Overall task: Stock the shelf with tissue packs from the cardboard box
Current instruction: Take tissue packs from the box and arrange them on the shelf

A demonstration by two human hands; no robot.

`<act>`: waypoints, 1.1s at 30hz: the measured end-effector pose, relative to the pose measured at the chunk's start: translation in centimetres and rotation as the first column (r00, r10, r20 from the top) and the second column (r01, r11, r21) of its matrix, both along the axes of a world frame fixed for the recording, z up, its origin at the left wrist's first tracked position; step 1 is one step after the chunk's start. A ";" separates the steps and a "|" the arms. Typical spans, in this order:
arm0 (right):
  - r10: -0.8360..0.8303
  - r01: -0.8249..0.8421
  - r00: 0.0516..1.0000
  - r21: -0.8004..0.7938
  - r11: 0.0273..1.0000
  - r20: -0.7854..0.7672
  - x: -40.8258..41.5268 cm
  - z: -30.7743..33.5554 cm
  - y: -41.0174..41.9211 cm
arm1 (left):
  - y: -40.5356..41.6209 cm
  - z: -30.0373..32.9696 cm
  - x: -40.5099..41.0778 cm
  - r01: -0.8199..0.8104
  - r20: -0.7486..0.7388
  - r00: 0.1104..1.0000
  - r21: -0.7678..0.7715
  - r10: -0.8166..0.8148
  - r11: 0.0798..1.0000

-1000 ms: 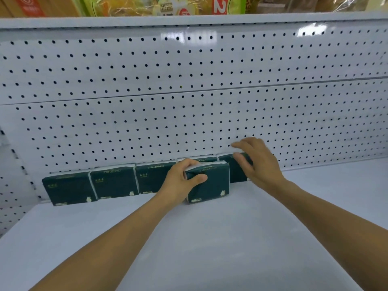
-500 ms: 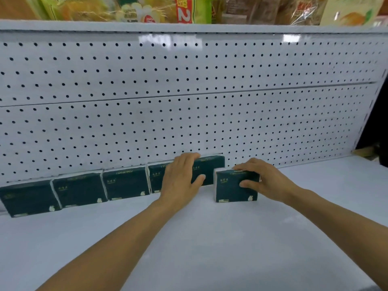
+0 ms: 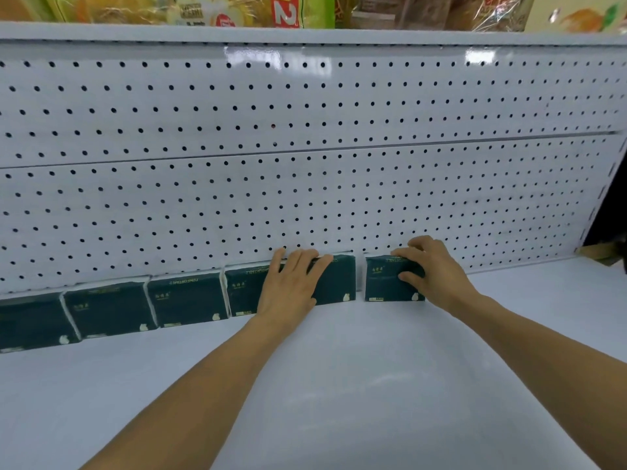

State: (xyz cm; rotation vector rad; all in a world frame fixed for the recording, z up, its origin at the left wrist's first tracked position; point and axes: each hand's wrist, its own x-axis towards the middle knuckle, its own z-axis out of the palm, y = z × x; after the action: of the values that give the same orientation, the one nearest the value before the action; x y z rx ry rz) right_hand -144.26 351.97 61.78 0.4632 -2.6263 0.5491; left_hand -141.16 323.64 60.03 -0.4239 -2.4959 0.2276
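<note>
Along the back edge of the white shelf, our right hand pinches a soft, light tissue pack by its ends; our left hand lies flat on the row.

Scene was bright, evenly lit w/ cool white light from overhead. Two glare patches sat on the pegboard top strip, center & right. Soft faint shadows lay under the forearms on the shelf. Wide-angle lens bowed straight lines, esp. at left & right edges. Slightly soft overall; packs print barely legible, corners smeared
</note>
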 end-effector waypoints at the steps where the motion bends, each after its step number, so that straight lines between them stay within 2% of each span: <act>1: -0.006 0.006 1.000 0.004 1.000 -0.006 -0.3 0.0 -0.4 | 0.0 -0.1 -0.1 0.001 0.001 1.000 0.004 -0.001 1.000; 8: 0.012 -0.011 0.997 0.005 1.000 -0.077 -1.4 -0.3 -2.4 | -0.4 -0.8 -0.6 0.005 -0.039 0.999 0.021 -0.004 1.000; 13: -0.037 0.045 0.988 0.051 0.998 -0.148 -1.4 -0.6 -2.7 | -0.2 -0.7 -0.6 -0.004 -0.057 0.998 0.017 0.005 1.000; 17: -0.097 0.111 0.987 0.103 0.988 -0.128 -0.6 0.2 -3.4 | 0.2 0.6 0.3 -0.025 0.041 0.999 0.011 0.024 1.000; 19: -0.132 0.145 0.984 0.111 0.983 -0.117 0.4 0.8 -3.9 | 0.5 1.8 1.0 -0.050 0.115 0.992 0.063 0.043 0.997; 23: -0.111 0.124 0.982 0.081 0.989 -0.152 3.6 2.2 -4.9 | 1.1 4.3 3.5 -0.100 0.132 0.988 0.177 0.077 0.979; 27: -0.031 0.034 0.974 0.010 0.999 -0.223 7.8 2.8 -5.4 | 0.7 5.3 7.9 -0.086 0.064 0.995 0.240 0.073 0.967; 33: 0.086 -0.125 0.945 -0.106 0.986 -0.316 14.3 2.4 -6.5 | -0.3 4.9 15.5 -0.071 -0.142 0.982 0.316 0.122 0.946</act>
State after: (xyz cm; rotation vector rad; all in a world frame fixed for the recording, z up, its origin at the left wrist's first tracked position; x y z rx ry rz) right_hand -129.98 345.50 64.17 0.6008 -2.2627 0.6160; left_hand -125.69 323.36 64.92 -0.1465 -2.3421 -0.0901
